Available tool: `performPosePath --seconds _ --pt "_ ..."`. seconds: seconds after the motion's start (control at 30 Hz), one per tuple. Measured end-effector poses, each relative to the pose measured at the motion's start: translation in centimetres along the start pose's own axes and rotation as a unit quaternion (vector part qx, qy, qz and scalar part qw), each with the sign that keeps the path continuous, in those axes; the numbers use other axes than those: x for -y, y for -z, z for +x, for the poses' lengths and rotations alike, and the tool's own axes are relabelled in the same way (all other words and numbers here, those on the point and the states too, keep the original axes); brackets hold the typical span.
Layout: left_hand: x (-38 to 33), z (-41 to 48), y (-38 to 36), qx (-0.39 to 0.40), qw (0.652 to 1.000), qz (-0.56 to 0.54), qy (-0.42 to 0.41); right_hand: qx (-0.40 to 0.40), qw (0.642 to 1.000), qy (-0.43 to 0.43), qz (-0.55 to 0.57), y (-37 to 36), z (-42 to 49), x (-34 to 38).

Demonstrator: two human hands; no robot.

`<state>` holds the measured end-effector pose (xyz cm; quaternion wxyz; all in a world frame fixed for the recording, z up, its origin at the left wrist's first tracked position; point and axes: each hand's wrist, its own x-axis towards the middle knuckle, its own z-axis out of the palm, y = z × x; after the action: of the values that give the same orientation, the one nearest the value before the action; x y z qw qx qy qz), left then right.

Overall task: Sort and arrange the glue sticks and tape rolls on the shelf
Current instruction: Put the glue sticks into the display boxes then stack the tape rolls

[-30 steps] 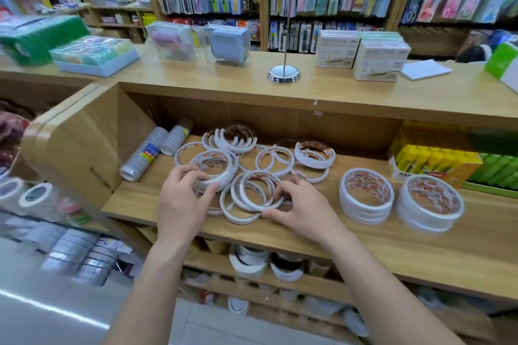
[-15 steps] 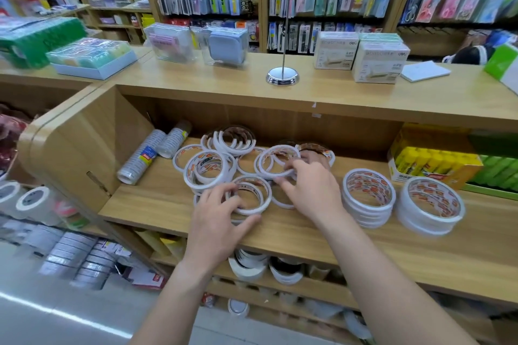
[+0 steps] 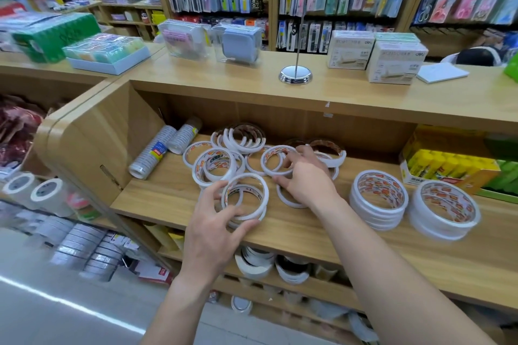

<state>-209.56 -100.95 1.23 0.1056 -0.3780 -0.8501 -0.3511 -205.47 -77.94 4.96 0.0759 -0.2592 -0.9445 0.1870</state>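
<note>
Several thin white tape rolls (image 3: 215,166) lie loose on the wooden shelf (image 3: 308,235). My left hand (image 3: 214,228) grips a small stack of these rolls (image 3: 246,199) near the shelf's front edge, thumb and fingers curled round it. My right hand (image 3: 307,179) reaches over the pile, its fingers pinching the rim of another roll (image 3: 276,161). Two neat stacks of tape rolls, one (image 3: 378,199) and the other (image 3: 445,211), stand to the right. A box of yellow glue sticks (image 3: 445,166) sits at the far right.
Two wrapped sleeves of tape (image 3: 157,152) lean in the shelf's left back corner. Green glue sticks (image 3: 504,176) sit beside the yellow ones. A chrome stand (image 3: 295,75) and white boxes (image 3: 395,61) are on the counter above. More tape rolls (image 3: 258,260) fill the lower shelf.
My left hand moved right from the left rolls and took hold of the front stack. My right hand moved back and up onto the rolls in the middle of the pile.
</note>
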Motion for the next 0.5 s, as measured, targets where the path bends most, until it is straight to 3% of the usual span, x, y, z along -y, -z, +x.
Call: performPosePath --seconds 0.3,0.5 --pt "0.3 -1.8 -0.2 0.027 0.995 -0.045 0.089 -0.012 0.996 -0.051 0.069 -0.7 0.6 -0.3" --pt "0.5 -1.4 -0.4 0.036 0.993 -0.004 0.112 -0.019 0.994 -0.058 0.093 -0.6 0.8 -0.4"
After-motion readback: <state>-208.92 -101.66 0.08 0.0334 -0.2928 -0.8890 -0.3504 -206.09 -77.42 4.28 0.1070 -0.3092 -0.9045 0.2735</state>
